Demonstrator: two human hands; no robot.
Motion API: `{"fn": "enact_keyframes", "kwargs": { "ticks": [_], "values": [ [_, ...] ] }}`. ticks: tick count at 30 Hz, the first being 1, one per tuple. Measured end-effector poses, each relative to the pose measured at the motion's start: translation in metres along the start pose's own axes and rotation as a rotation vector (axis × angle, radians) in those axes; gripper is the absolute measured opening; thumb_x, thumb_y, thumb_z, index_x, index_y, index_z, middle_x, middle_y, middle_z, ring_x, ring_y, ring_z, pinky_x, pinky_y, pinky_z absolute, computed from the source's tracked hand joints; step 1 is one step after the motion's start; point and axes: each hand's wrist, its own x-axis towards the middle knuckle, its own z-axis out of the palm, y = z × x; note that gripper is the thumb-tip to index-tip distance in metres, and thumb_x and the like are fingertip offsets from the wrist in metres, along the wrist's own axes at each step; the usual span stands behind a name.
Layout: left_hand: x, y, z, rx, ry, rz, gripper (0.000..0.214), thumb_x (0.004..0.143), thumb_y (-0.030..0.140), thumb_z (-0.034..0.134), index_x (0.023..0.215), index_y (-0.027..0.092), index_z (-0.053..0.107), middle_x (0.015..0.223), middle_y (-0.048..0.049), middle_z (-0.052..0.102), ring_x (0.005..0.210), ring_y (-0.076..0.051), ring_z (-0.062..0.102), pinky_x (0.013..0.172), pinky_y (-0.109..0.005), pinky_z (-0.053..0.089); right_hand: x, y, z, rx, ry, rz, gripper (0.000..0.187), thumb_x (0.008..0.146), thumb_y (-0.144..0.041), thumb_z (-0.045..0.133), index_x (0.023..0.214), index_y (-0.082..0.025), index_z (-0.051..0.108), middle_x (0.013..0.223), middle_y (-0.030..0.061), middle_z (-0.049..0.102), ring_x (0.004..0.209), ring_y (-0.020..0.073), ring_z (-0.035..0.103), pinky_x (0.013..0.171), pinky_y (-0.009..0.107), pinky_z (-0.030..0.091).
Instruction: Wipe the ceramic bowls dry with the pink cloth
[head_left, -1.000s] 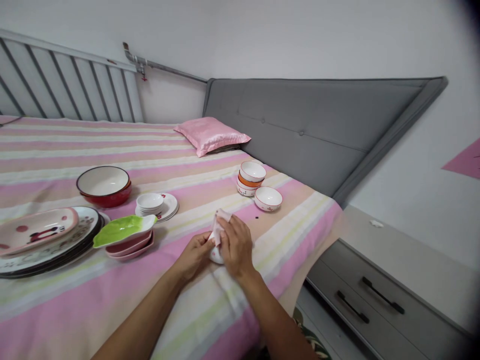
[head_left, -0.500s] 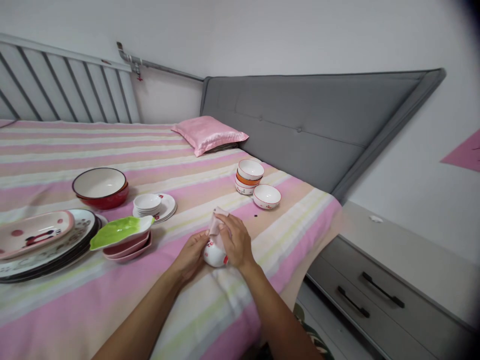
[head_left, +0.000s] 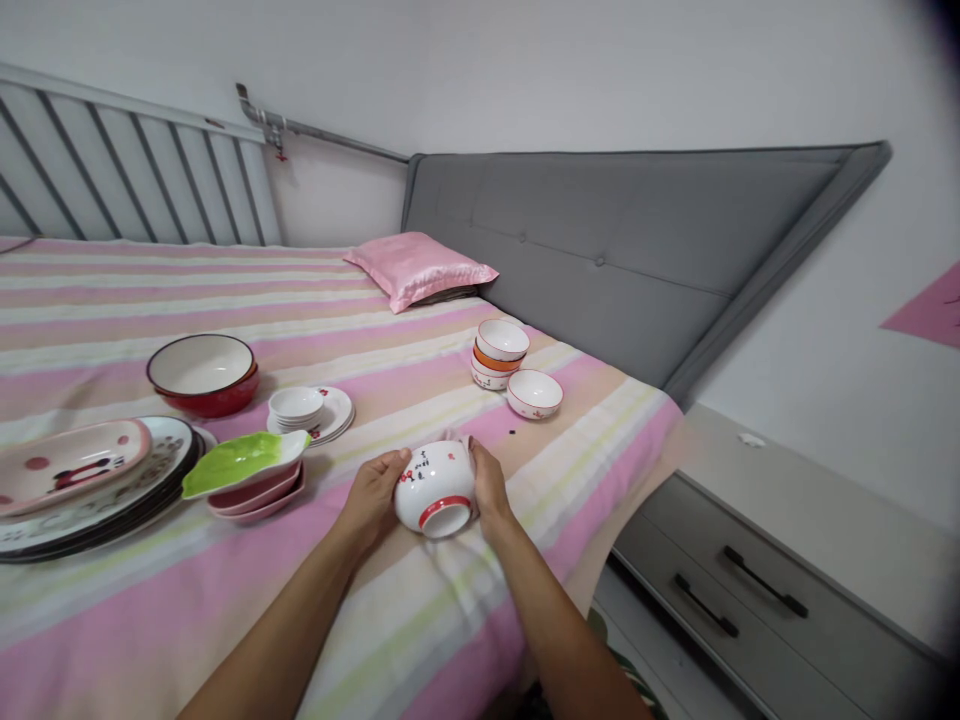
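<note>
Between my hands is a white bowl (head_left: 435,482) with red flowers, dark writing and a red foot ring. It is tilted so its base faces me. My left hand (head_left: 375,490) grips the bowl's left side, thumb on top. Around the right side closes my right hand (head_left: 489,487), with a bit of pale pink cloth (head_left: 456,437) showing behind the rim; most of the cloth is hidden. Beyond my hands, a stack of bowls (head_left: 500,355), white and orange, stands beside a single white bowl (head_left: 535,394).
To the left are red bowls (head_left: 202,378), small white dishes (head_left: 296,405), a green leaf-shaped dish (head_left: 244,462) on pink dishes (head_left: 259,497), and stacked oval plates (head_left: 82,470). A pink pillow (head_left: 420,270) lies by the grey headboard (head_left: 600,220). A drawer cabinet (head_left: 750,560) stands at right.
The bowl has been turned so its foot ring and writing face me. My right hand has moved from the top down to the bowl's right side, and the cloth is now mostly hidden.
</note>
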Motion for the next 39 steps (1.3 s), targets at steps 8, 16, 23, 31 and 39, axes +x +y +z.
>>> {"fn": "enact_keyframes", "kwargs": {
  "ticks": [8, 16, 23, 31, 39],
  "values": [
    [-0.003, 0.008, -0.003, 0.308, 0.249, 0.146, 0.044, 0.078, 0.058, 0.055, 0.075, 0.015, 0.059, 0.067, -0.0012, 0.06, 0.062, -0.016, 0.053, 0.057, -0.026, 0.038, -0.007, 0.0, 0.008, 0.018, 0.061, 0.028, 0.055, 0.081, -0.062, 0.041, 0.082, -0.016, 0.07, 0.082, 0.0074, 0.072, 0.077, 0.022, 0.066, 0.064, 0.027, 0.048],
    [-0.027, 0.024, 0.023, 1.02, 0.412, 0.141, 0.062, 0.082, 0.063, 0.04, 0.122, 0.016, 0.045, 0.127, -0.0168, 0.05, 0.104, -0.032, 0.057, 0.079, -0.042, 0.044, -0.002, -0.004, 0.008, 0.121, 0.187, 0.183, 0.049, 0.08, -0.058, 0.044, 0.079, -0.016, 0.07, 0.078, 0.0094, 0.072, 0.071, 0.0237, 0.067, 0.056, 0.029, 0.051],
    [-0.035, 0.027, 0.037, 1.258, 0.165, -0.03, 0.103, 0.065, 0.067, 0.057, 0.142, 0.009, 0.019, 0.146, -0.025, 0.027, 0.114, -0.045, 0.049, 0.085, -0.049, 0.042, -0.007, -0.012, 0.006, 0.214, 0.124, 0.29, 0.04, 0.077, -0.054, 0.05, 0.077, -0.017, 0.066, 0.077, 0.0059, 0.071, 0.068, 0.0222, 0.065, 0.054, 0.028, 0.049],
    [-0.017, 0.026, 0.002, 0.928, -0.072, 0.194, 0.105, 0.048, 0.046, 0.082, 0.137, 0.015, 0.035, 0.139, -0.0186, 0.041, 0.124, -0.036, 0.042, 0.102, -0.044, 0.035, -0.023, -0.041, -0.008, 0.389, -0.286, 0.107, 0.035, 0.078, -0.036, 0.05, 0.097, -0.014, 0.069, 0.104, 0.0071, 0.069, 0.099, 0.0216, 0.061, 0.086, 0.028, 0.045],
    [-0.02, 0.029, 0.002, 0.892, -0.199, 0.291, 0.104, 0.048, 0.033, 0.083, 0.138, 0.017, 0.035, 0.14, -0.0145, 0.043, 0.127, -0.033, 0.04, 0.106, -0.045, 0.033, -0.033, -0.065, -0.027, 0.427, -0.435, 0.154, 0.07, 0.059, -0.009, 0.05, 0.128, -0.024, 0.049, 0.088, -0.0019, 0.067, 0.073, 0.0127, 0.056, 0.063, 0.019, 0.041]
  ]
}}
